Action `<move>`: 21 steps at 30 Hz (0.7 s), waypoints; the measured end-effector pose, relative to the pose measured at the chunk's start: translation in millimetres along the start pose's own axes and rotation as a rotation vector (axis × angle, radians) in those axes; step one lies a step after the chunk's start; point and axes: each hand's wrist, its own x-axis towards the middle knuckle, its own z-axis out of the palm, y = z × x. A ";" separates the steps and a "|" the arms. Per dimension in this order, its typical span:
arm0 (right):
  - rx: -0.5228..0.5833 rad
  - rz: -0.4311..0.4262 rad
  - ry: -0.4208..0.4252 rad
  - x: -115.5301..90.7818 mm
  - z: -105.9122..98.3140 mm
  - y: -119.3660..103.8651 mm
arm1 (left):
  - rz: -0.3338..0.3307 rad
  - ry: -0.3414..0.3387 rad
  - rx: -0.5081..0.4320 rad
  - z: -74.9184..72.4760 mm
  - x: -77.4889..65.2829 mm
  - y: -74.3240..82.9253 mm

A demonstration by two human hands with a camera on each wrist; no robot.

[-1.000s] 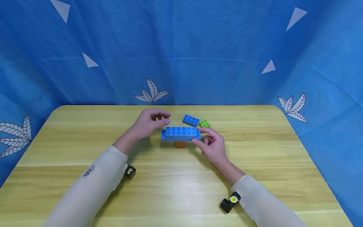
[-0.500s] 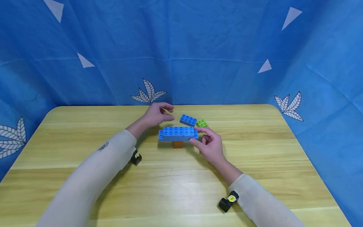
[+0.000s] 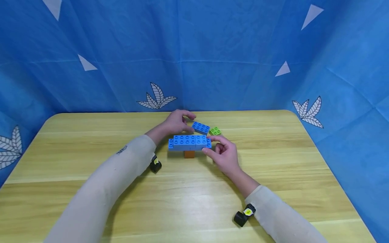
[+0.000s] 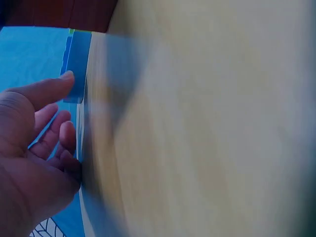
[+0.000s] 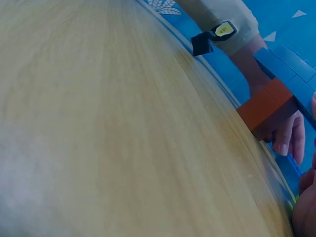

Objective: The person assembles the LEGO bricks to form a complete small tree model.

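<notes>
A toy brick build stands mid-table, with a row of blue bricks [image 3: 186, 143] on an orange-brown brick column [image 3: 189, 154]. My right hand [image 3: 226, 154] pinches the right end of the blue row between thumb and forefinger. Behind the build lies a loose blue eight-stud brick [image 3: 201, 128], beside a small green four-stud brick [image 3: 215, 131]. My left hand [image 3: 179, 122] has come up to the left end of that loose brick, thumb and fingers spread apart. In the left wrist view the thumb [image 4: 57, 89] overlaps the loose brick [image 4: 78, 66].
The wooden table [image 3: 182, 202] ends at the back against a blue curtain [image 3: 194, 40] printed with leaves and triangles. Black wrist cameras sit on both sleeves, the left one [image 3: 155, 164] close to the front left of the build.
My left hand has moved right and back, from beside the build to the loose blue brick. The right hand keeps its pinch on the build, and the view has shifted slightly.
</notes>
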 end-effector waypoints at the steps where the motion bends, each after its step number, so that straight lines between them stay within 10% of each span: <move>1: 0.000 -0.001 -0.004 0.4 0.8 -4.8 | 0.005 -0.006 0.010 0.7 0.7 0.0; 21: 0.024 0.018 0.011 -0.9 -1.4 20.6 | 0.038 0.025 0.031 -2.4 -11.0 -0.9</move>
